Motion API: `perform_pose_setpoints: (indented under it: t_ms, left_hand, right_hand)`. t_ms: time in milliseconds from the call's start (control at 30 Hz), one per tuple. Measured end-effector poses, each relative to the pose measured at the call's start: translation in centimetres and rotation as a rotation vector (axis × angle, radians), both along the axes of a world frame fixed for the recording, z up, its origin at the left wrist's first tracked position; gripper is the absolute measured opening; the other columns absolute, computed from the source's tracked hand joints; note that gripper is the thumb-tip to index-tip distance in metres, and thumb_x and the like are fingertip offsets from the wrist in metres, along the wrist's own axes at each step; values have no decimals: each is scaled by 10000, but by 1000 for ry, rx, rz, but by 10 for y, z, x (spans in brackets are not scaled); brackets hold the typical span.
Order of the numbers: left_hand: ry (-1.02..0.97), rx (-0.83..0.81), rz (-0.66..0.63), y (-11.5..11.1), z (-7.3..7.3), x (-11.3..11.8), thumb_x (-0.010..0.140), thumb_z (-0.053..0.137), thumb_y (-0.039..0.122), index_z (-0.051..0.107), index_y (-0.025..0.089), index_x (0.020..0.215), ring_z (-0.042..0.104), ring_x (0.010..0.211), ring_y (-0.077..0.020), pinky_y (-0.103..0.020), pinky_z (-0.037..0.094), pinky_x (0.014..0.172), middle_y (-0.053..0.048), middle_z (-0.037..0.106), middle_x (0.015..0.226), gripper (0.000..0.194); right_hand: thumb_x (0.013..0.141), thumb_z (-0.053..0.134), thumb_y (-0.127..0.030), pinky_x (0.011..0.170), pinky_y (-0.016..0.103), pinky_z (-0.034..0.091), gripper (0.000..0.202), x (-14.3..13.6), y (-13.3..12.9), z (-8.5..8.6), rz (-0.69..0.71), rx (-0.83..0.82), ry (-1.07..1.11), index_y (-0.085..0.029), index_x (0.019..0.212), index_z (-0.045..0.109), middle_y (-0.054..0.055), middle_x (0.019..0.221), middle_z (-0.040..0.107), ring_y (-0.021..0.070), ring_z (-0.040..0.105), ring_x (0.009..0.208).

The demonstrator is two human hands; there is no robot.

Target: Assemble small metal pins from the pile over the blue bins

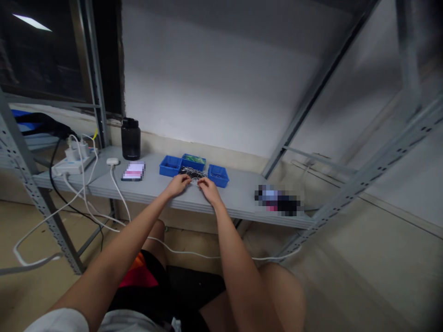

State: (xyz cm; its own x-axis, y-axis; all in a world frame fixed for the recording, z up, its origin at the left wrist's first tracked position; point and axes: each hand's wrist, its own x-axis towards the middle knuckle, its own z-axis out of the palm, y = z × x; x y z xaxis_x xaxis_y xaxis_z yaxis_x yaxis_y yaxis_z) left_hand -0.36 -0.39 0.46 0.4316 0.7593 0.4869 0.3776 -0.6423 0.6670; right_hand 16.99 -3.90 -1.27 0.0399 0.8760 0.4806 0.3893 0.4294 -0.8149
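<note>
My left hand is at the front of the grey metal shelf, its fingers pinched together. Just across a small gap, my right hand holds its thumb and fingertips together too. Something small and pale seems to sit at the fingertips, too tiny to name. Right behind both hands lies a pile of thin, shiny silver and dark pieces. Around that pile stand a left blue bin, a back blue bin with green contents, and a right blue bin with small pieces inside.
A dark bottle and a lit phone stand to the left, near a white charger and a power strip with trailing cables. A blurred-out dark object lies at the right end. Metal uprights frame the shelf.
</note>
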Motion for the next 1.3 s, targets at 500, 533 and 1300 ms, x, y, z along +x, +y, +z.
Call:
perform_pose_setpoints:
  t_ms: [500,533,1300]
  left_hand:
    - [-57,-40,62,8,-8,2,834,491,305,658,118,915,605,689,-179,-261,454,668,-57,681,749,263]
    - [-56,-40,63,9,-9,2,830,494,300,657,119,915,604,686,-179,-261,454,665,-55,678,740,258]
    - [1,-38,94,3,-4,1,812,479,241,671,99,940,594,715,-182,-266,448,696,-62,675,762,271]
  right_hand:
    - [735,486,-386,668,285,479,438,12,10,-9,-214,-13,173,-187,1112,584,105,1178,610,198,593,884]
    - [734,493,-386,657,285,484,482,13,12,-11,-231,-14,189,-185,1167,561,117,1239,575,200,592,896]
    - [720,541,-405,623,273,466,411,12,9,-8,-219,-50,285,-152,1021,659,94,946,691,189,614,771]
